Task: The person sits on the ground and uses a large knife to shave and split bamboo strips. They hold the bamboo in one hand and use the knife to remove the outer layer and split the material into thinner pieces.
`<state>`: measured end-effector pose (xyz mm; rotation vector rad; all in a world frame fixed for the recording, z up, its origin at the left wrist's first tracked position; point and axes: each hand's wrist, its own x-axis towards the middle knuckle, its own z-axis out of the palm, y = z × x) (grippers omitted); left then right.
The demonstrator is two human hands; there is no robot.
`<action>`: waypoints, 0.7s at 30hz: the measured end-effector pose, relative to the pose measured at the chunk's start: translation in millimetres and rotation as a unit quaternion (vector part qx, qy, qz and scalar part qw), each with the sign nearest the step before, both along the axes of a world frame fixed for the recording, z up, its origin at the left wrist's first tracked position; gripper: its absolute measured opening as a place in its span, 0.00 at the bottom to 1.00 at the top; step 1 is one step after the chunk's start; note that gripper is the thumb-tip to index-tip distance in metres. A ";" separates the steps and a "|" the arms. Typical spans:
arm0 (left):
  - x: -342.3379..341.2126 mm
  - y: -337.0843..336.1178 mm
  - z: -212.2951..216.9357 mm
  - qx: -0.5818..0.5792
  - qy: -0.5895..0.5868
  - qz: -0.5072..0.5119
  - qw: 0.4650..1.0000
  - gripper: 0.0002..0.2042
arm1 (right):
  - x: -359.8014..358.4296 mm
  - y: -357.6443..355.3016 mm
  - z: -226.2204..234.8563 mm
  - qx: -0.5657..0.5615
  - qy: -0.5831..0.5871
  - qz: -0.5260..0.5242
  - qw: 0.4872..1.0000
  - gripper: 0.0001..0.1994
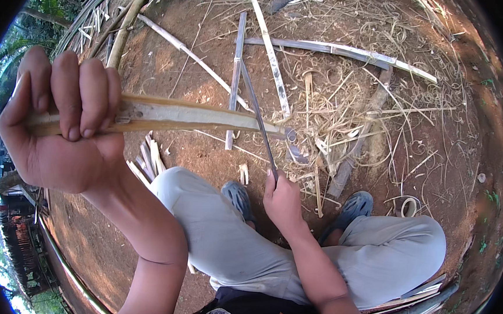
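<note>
Raised on the left, my left hand (70, 127) has its fingers wrapped round one end of a split bamboo piece (190, 116). The bamboo lies nearly level, pale hollow side showing, and its other end reaches past the middle of the view. My right hand (285, 203) is closed on the lower end of a long, thin, dark knife (254, 99); its handle is hidden in the fist. The narrow blade slants up and to the left, crossing the bamboo near its right end. I cannot tell whether blade and bamboo touch.
Bamboo slats (270, 59) and a longer strip (340, 50) lie on the dirt ahead. Curly shavings (387, 44) cover the ground to the right. A tape roll (409, 207) sits beside my right knee. Poles (134, 14) lie far left; split pieces (153, 156) lie near my left knee.
</note>
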<state>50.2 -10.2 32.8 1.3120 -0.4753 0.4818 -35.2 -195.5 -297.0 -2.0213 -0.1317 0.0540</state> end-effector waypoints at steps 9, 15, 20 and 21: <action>2.7 7.5 0.9 0.015 -0.011 0.002 1.000 0.11 | 24.1 -6.4 -2.1 -0.134 0.178 0.002 0.975 0.17; 0.7 5.9 -0.7 0.027 0.000 -0.043 0.999 0.11 | 4.3 1.4 -18.0 -0.093 0.085 -0.010 0.992 0.18; 6.0 3.9 1.6 0.005 -0.035 0.005 0.999 0.11 | 24.2 -8.4 -27.3 -0.163 0.153 -0.029 0.974 0.19; 7.9 5.0 2.0 0.014 -0.036 0.009 0.999 0.12 | 24.8 -8.1 -22.3 -0.160 0.174 0.002 0.972 0.19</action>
